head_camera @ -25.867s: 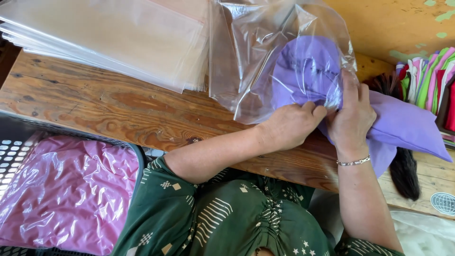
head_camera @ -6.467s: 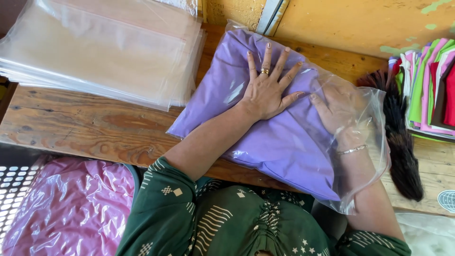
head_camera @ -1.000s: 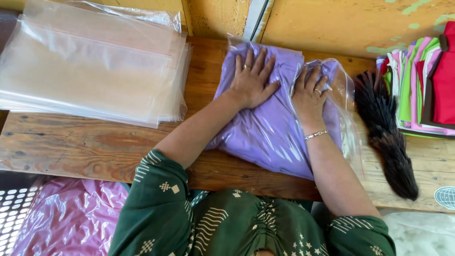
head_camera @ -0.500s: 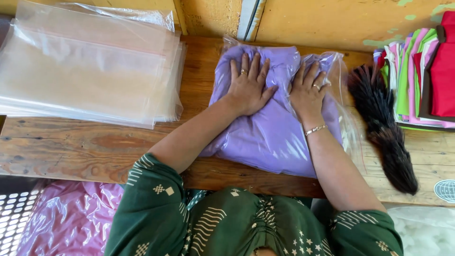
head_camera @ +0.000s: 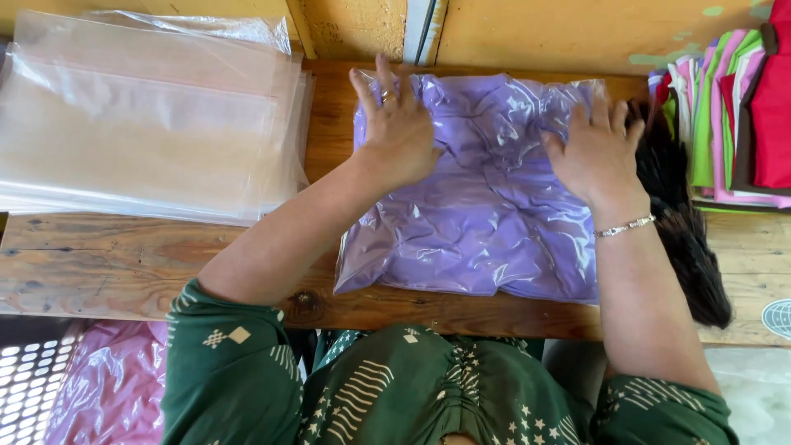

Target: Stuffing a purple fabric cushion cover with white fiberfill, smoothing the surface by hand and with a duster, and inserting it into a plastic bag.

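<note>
The left hand [head_camera: 400,132] and right hand [head_camera: 597,152] are both pressing flat, fingers spread, gripping nothing, on the clear plastic bag of folded lilac cloth [head_camera: 478,214] lying on the worn wooden table [head_camera: 124,264], with the stack of empty clear plastic bags [head_camera: 148,124] sitting at nine o'clock and the dark bristle brush [head_camera: 688,239] lying at three o'clock.

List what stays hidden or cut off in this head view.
- Purple garment: its kind, folded inside the clear bag.
- Bag's far edge: covered by left hand and right hand.
- Dark bristly bundle: partly behind the right forearm.
- Pink bagged item: cut by the bottom edge.
</note>
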